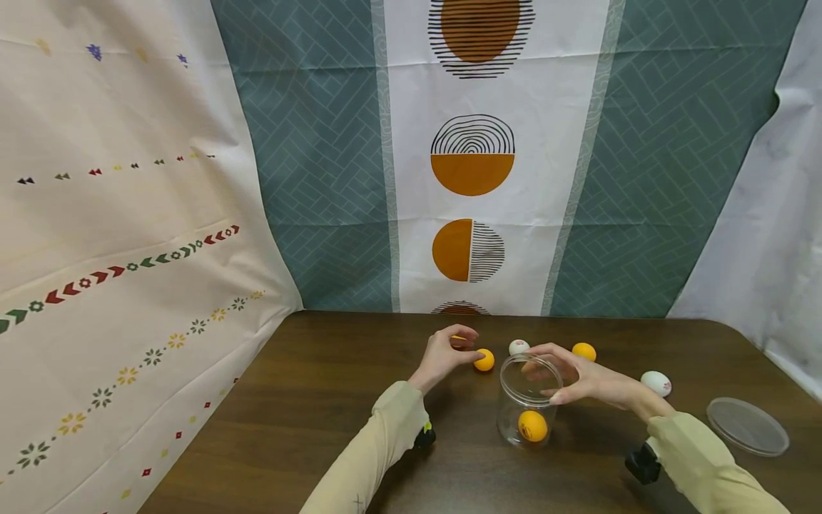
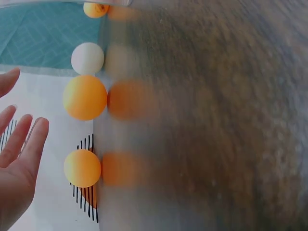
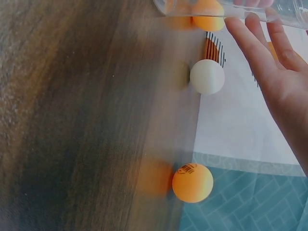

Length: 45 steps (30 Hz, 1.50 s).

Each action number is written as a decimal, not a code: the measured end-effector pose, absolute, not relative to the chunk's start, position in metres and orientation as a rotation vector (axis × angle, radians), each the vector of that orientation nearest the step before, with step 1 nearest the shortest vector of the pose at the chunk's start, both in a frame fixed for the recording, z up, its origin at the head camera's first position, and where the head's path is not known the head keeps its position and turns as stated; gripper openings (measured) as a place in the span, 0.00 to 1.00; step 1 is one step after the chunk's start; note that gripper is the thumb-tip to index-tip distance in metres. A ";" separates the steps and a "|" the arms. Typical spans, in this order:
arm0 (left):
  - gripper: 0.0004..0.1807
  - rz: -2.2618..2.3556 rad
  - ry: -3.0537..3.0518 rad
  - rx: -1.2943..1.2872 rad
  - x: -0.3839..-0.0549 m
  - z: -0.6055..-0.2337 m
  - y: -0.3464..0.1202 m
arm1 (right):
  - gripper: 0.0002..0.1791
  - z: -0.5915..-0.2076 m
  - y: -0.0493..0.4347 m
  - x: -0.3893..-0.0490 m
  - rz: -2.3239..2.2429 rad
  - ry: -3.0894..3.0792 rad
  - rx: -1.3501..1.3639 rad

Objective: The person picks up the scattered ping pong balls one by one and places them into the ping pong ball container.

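Note:
My right hand (image 1: 594,378) grips a clear plastic jar (image 1: 507,400) near its rim, the thumb on the near side and the fingers behind it. One orange ping-pong ball (image 1: 532,426) lies at the bottom of the jar. My left hand (image 1: 443,357), left of the jar, reaches over the table with fingers loosely bent. Its thumb tip is right beside an orange ball (image 1: 484,360); a second orange ball shows partly behind its fingers. In the left wrist view the hand appears apart from both orange balls (image 2: 85,97). A white ball (image 1: 519,347) sits behind the jar.
Farther right on the brown wooden table (image 1: 308,414) lie another orange ball (image 1: 584,351) and a white ball (image 1: 656,383). A round translucent lid (image 1: 748,426) rests flat near the right edge, beyond my right forearm. Patterned cloth (image 1: 321,178) hangs behind the table.

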<state>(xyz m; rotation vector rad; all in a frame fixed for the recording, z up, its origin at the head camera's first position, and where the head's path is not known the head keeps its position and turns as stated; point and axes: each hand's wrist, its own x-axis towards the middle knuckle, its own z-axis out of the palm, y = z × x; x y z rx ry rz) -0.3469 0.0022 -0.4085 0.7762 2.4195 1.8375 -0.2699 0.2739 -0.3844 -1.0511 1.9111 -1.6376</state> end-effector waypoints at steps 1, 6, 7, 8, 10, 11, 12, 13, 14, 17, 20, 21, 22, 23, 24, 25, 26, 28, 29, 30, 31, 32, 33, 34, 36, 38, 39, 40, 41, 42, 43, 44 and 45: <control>0.19 1.839 2.420 0.777 -0.347 -0.409 0.002 | 0.35 -0.385 0.274 -0.270 -1.638 1.914 -1.042; 0.19 1.839 2.432 0.780 -0.348 -0.410 0.004 | 0.35 -0.385 0.275 -0.270 -1.636 1.920 -1.042; 0.19 1.836 2.439 0.778 -0.348 -0.411 0.005 | 0.35 -0.385 0.275 -0.271 -1.632 1.925 -1.049; 0.19 1.834 2.446 0.780 -0.349 -0.412 0.006 | 0.35 -0.386 0.274 -0.271 -1.628 1.930 -1.056; 0.19 1.823 2.457 0.774 -0.349 -0.413 0.007 | 0.35 -0.386 0.275 -0.271 -1.625 1.934 -1.067; 0.19 1.819 2.461 0.771 -0.349 -0.413 0.007 | 0.35 -0.386 0.275 -0.272 -1.624 1.934 -1.074; 0.20 1.815 2.463 0.769 -0.349 -0.414 0.007 | 0.35 -0.386 0.275 -0.272 -1.622 1.940 -1.066; 0.20 1.810 2.466 0.767 -0.349 -0.414 0.008 | 0.36 -0.386 0.275 -0.272 -1.626 1.935 -1.060; 0.20 1.803 2.468 0.766 -0.349 -0.414 0.008 | 0.36 -0.386 0.275 -0.272 -1.631 1.929 -1.055; 0.20 1.772 2.483 0.757 -0.349 -0.415 0.008 | 0.36 -0.385 0.275 -0.271 -1.631 1.922 -1.050; 0.20 1.728 2.509 0.751 -0.351 -0.415 0.009 | 0.36 -0.385 0.275 -0.272 -1.626 1.922 -1.057; 0.21 1.713 2.517 0.746 -0.351 -0.415 0.010 | 0.36 -0.385 0.275 -0.272 -1.622 1.926 -1.061; 0.21 1.701 2.523 0.740 -0.352 -0.415 0.010 | 0.36 -0.385 0.275 -0.272 -1.621 1.929 -1.065; 0.21 1.690 2.529 0.734 -0.352 -0.414 0.011 | 0.36 -0.385 0.275 -0.272 -1.620 1.933 -1.070; 0.22 1.678 2.535 0.726 -0.353 -0.414 0.011 | 0.36 -0.385 0.275 -0.273 -1.618 1.936 -1.075; 0.22 1.670 2.540 0.721 -0.353 -0.414 0.012 | 0.36 -0.385 0.275 -0.273 -1.616 1.938 -1.081; 0.22 1.662 2.545 0.717 -0.353 -0.414 0.012 | 0.36 -0.385 0.275 -0.273 -1.616 1.939 -1.088; 0.22 1.644 2.557 0.710 -0.354 -0.415 0.013 | 0.36 -0.385 0.275 -0.273 -1.620 1.932 -1.088; 0.22 1.637 2.560 0.707 -0.355 -0.416 0.013 | 0.36 -0.385 0.275 -0.273 -1.621 1.931 -1.086; 0.23 1.631 2.562 0.701 -0.355 -0.416 0.014 | 0.36 -0.385 0.275 -0.272 -1.625 1.926 -1.081; 0.23 1.631 2.560 0.699 -0.355 -0.417 0.014 | 0.36 -0.385 0.275 -0.272 -1.629 1.923 -1.076; 0.23 1.629 2.559 0.694 -0.356 -0.417 0.014 | 0.36 -0.385 0.275 -0.272 -1.633 1.919 -1.069; 0.23 1.629 2.558 0.688 -0.356 -0.418 0.015 | 0.35 -0.385 0.275 -0.271 -1.636 1.914 -1.062; 0.23 1.632 2.557 0.685 -0.356 -0.419 0.015 | 0.35 -0.385 0.275 -0.271 -1.639 1.912 -1.058; 0.23 1.639 2.557 0.687 -0.356 -0.419 0.016 | 0.35 -0.384 0.275 -0.270 -1.643 1.908 -1.050; 0.22 1.646 2.561 0.693 -0.356 -0.419 0.017 | 0.35 -0.385 0.275 -0.270 -1.646 1.902 -1.049; 0.22 1.649 2.560 0.687 -0.356 -0.419 0.017 | 0.35 -0.385 0.275 -0.270 -1.647 1.899 -1.048; 0.21 1.650 2.560 0.683 -0.355 -0.419 0.018 | 0.35 -0.385 0.275 -0.270 -1.648 1.899 -1.049; 0.21 1.654 2.558 0.683 -0.355 -0.419 0.018 | 0.35 -0.385 0.275 -0.270 -1.649 1.898 -1.051; 0.21 1.656 2.555 0.677 -0.355 -0.419 0.018 | 0.35 -0.385 0.275 -0.270 -1.649 1.898 -1.051; 0.20 1.657 2.550 0.665 -0.354 -0.419 0.019 | 0.35 -0.385 0.275 -0.270 -1.650 1.896 -1.055; 0.20 1.658 2.546 0.656 -0.354 -0.419 0.019 | 0.35 -0.385 0.275 -0.270 -1.651 1.897 -1.055; 0.20 1.656 2.543 0.643 -0.354 -0.419 0.019 | 0.35 -0.385 0.275 -0.270 -1.651 1.898 -1.056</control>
